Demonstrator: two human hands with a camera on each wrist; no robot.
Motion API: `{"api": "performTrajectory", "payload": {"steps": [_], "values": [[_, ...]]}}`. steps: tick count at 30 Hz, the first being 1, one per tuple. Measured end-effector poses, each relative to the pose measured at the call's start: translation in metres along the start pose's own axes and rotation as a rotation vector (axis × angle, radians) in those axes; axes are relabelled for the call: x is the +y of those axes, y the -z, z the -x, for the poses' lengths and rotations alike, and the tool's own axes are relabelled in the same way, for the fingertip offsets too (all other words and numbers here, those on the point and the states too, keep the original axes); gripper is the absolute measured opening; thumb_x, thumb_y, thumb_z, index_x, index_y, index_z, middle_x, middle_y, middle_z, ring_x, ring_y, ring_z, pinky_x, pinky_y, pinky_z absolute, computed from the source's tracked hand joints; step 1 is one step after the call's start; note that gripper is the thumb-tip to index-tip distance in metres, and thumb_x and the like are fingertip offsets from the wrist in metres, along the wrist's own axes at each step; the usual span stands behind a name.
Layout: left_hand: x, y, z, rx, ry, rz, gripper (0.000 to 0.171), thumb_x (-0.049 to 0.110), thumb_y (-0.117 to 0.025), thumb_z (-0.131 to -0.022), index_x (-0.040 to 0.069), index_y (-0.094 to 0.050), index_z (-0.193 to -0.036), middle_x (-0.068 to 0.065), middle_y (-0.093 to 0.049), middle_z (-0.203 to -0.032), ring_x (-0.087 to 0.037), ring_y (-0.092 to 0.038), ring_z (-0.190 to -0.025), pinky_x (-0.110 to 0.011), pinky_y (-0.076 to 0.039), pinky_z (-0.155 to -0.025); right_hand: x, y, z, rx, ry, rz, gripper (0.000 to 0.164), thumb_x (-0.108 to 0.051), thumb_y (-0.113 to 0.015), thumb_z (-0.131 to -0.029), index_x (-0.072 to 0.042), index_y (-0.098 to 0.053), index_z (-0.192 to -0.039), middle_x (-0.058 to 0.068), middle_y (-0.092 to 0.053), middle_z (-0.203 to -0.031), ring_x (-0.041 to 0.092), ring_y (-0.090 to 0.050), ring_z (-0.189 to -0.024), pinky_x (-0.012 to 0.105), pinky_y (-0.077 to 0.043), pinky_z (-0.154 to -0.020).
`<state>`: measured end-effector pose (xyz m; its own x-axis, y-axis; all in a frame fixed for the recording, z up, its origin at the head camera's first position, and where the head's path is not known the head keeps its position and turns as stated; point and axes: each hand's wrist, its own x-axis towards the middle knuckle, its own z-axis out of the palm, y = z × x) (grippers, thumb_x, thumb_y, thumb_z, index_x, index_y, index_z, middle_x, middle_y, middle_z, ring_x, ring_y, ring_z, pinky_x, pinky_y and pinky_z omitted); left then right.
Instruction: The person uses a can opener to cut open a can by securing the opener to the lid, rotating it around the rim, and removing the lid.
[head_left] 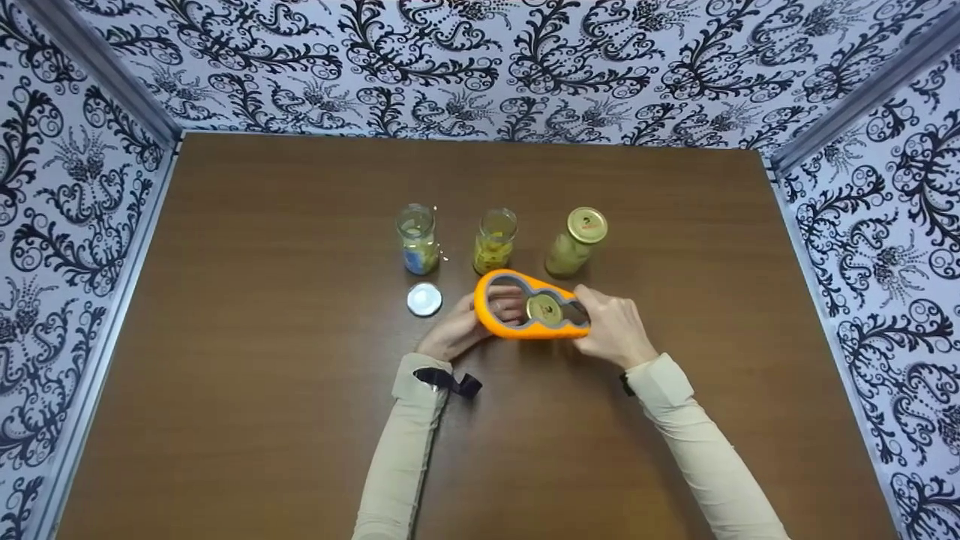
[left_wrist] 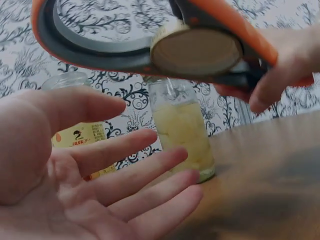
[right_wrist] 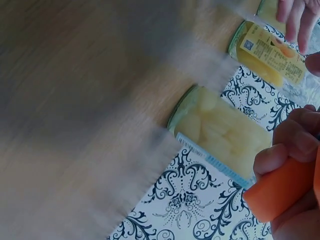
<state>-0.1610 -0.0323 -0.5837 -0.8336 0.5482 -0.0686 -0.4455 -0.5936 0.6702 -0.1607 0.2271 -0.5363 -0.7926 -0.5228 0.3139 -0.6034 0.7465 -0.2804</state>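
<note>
My right hand (head_left: 611, 326) grips the narrow end of an orange jar opener (head_left: 495, 326), held flat above the table. A gold lid (head_left: 544, 309) sits wedged in one of the opener's grey-lined holes (left_wrist: 196, 51). My left hand (head_left: 469, 328) lies palm up beneath the wide end with its fingers (left_wrist: 145, 165) straight, holding nothing. Behind stand three jars: a lidless one on the left (head_left: 417, 240), a lidless one with a yellow label (head_left: 494, 244) in the middle, and one with a gold lid (head_left: 576, 241) on the right. In the right wrist view my fingers (right_wrist: 285, 150) curl round the orange handle (right_wrist: 280, 192).
A white lid (head_left: 424, 299) lies flat on the brown table (head_left: 262, 375), left of the opener. Patterned black-and-white walls (head_left: 75, 225) close in the table on three sides. A dark strap (head_left: 450, 382) is on my left wrist.
</note>
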Motion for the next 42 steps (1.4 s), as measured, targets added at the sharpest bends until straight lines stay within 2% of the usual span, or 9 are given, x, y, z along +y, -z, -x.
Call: {"api": "performTrajectory", "payload": {"steps": [5,9,14,18,21,25,31,37,42], "values": [[-0.005,-0.004,0.002,0.062,0.008,0.130,0.049,0.019,-0.080,-0.079,0.001,-0.060,-0.120,-0.010,-0.064,-0.107,-0.021,-0.061,-0.092,-0.033,-0.049,-0.087,-0.004,-0.006,-0.006,-0.004,-0.007,0.008,0.049,-0.013,-0.073,-0.051,-0.008,-0.055,-0.096,0.004,-0.059,-0.075,0.026,-0.054,-0.053,0.043,-0.040,-0.045],[-0.008,-0.012,0.005,0.083,0.018,0.187,0.044,0.030,-0.087,-0.070,0.011,-0.066,-0.103,-0.003,-0.063,-0.097,-0.016,-0.060,-0.085,-0.030,-0.050,-0.080,-0.006,-0.010,-0.010,-0.012,-0.012,0.015,0.047,-0.013,-0.074,-0.054,-0.009,-0.056,-0.097,0.003,-0.060,-0.077,0.027,-0.055,-0.055,0.044,-0.042,-0.047],[-0.010,-0.017,0.007,0.034,-0.027,0.273,0.033,0.023,-0.081,-0.078,0.010,-0.066,-0.104,-0.006,-0.064,-0.100,-0.018,-0.061,-0.092,-0.035,-0.049,-0.086,-0.009,-0.012,-0.014,-0.005,-0.013,0.029,0.048,-0.015,-0.077,-0.054,-0.010,-0.056,-0.098,0.004,-0.060,-0.079,0.029,-0.056,-0.056,0.045,-0.043,-0.048],[-0.011,-0.021,0.007,0.019,-0.022,0.325,0.028,0.021,-0.075,-0.084,0.009,-0.062,-0.106,-0.008,-0.063,-0.105,-0.020,-0.060,-0.096,-0.039,-0.047,-0.090,-0.010,-0.012,-0.017,0.001,-0.008,0.034,0.046,-0.017,-0.077,-0.057,-0.009,-0.056,-0.097,0.004,-0.059,-0.078,0.030,-0.055,-0.055,0.045,-0.043,-0.048],[-0.010,-0.023,0.006,0.011,0.012,0.385,0.031,0.018,-0.072,-0.087,0.006,-0.059,-0.111,-0.012,-0.061,-0.112,-0.025,-0.060,-0.102,-0.043,-0.044,-0.096,-0.012,-0.012,-0.017,-0.003,-0.008,0.037,0.045,-0.018,-0.076,-0.057,-0.009,-0.056,-0.097,0.004,-0.058,-0.077,0.029,-0.054,-0.055,0.045,-0.043,-0.048],[-0.010,-0.025,0.007,0.012,0.056,0.444,0.047,0.018,-0.072,-0.086,0.000,-0.050,-0.124,-0.017,-0.058,-0.121,-0.030,-0.057,-0.110,-0.046,-0.037,-0.104,-0.015,-0.013,-0.018,-0.004,-0.011,0.036,0.044,-0.017,-0.074,-0.057,-0.009,-0.056,-0.096,0.004,-0.059,-0.078,0.029,-0.055,-0.056,0.045,-0.044,-0.049],[-0.012,-0.026,0.007,0.067,0.051,0.401,0.066,0.024,-0.081,-0.077,0.000,-0.045,-0.127,-0.015,-0.058,-0.119,-0.030,-0.058,-0.109,-0.044,-0.038,-0.103,-0.018,-0.016,-0.017,0.008,-0.009,0.013,0.043,-0.016,-0.076,-0.059,-0.007,-0.057,-0.097,0.006,-0.062,-0.081,0.032,-0.057,-0.063,0.046,-0.046,-0.056],[-0.013,-0.025,0.009,0.084,0.008,0.309,0.052,0.027,-0.081,-0.077,0.003,-0.055,-0.116,-0.015,-0.060,-0.114,-0.032,-0.061,-0.104,-0.048,-0.044,-0.095,-0.019,-0.015,-0.016,0.009,-0.007,0.019,0.045,-0.015,-0.075,-0.057,-0.005,-0.057,-0.097,0.007,-0.062,-0.084,0.030,-0.059,-0.067,0.044,-0.047,-0.060],[-0.012,-0.023,0.011,0.089,-0.008,0.213,0.074,0.029,-0.080,-0.077,-0.001,-0.037,-0.130,-0.017,-0.055,-0.115,-0.030,-0.062,-0.101,-0.049,-0.047,-0.090,-0.019,-0.012,-0.011,-0.011,-0.045,0.014,0.051,-0.012,-0.074,-0.054,-0.004,-0.058,-0.102,0.008,-0.061,-0.087,0.029,-0.058,-0.071,0.043,-0.046,-0.064]]}}
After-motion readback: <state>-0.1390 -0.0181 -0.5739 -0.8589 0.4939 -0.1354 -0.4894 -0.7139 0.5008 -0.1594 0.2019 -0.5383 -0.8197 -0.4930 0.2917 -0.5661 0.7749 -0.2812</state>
